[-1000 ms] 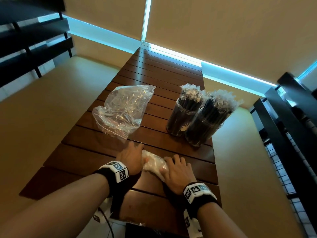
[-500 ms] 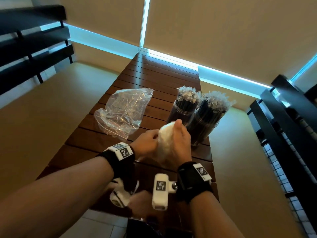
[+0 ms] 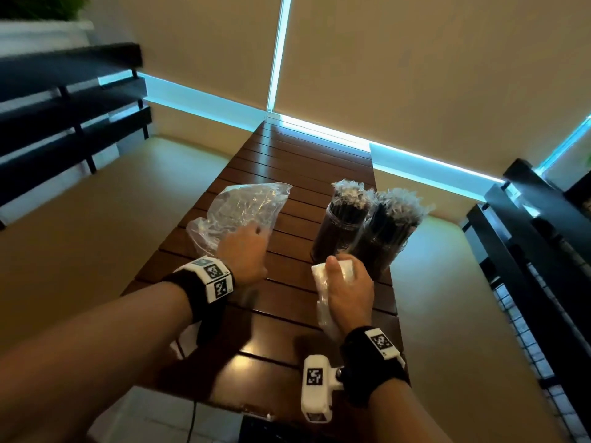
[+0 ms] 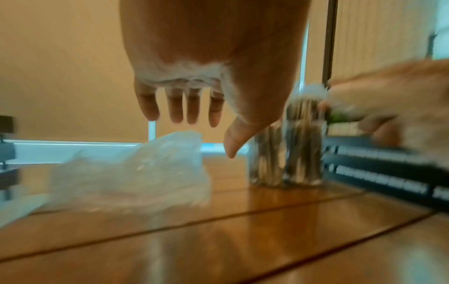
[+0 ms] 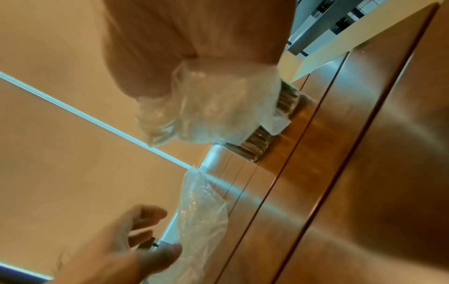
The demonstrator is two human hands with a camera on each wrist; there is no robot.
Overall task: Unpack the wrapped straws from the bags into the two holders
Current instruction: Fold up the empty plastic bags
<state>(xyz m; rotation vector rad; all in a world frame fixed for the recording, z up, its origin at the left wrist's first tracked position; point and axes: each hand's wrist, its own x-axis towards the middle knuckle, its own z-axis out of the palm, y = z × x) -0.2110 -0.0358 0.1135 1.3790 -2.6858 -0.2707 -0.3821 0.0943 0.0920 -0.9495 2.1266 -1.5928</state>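
Two dark holders (image 3: 339,231) (image 3: 383,241) packed with wrapped straws stand at the right of the slatted wooden table (image 3: 281,314). My right hand (image 3: 347,289) grips a crumpled clear plastic bag (image 3: 323,302) (image 5: 211,107) just in front of the holders. A second clear bag (image 3: 243,212) (image 4: 136,173) lies flat on the table's left side. Above this bag's near edge my left hand (image 3: 246,254) (image 4: 184,113) hovers, its fingers straight and spread, holding nothing.
Dark slatted benches (image 3: 64,123) (image 3: 537,251) flank the table on both sides. Beige blinds hang behind the table's far end, with lit gaps beneath them. A white wrist camera (image 3: 316,391) sticks out over the table's near edge.
My left hand has let go of the crumpled bag and moved left and forward to the flat bag. The right hand alone now holds the crumpled bag, slightly lower and to the right.
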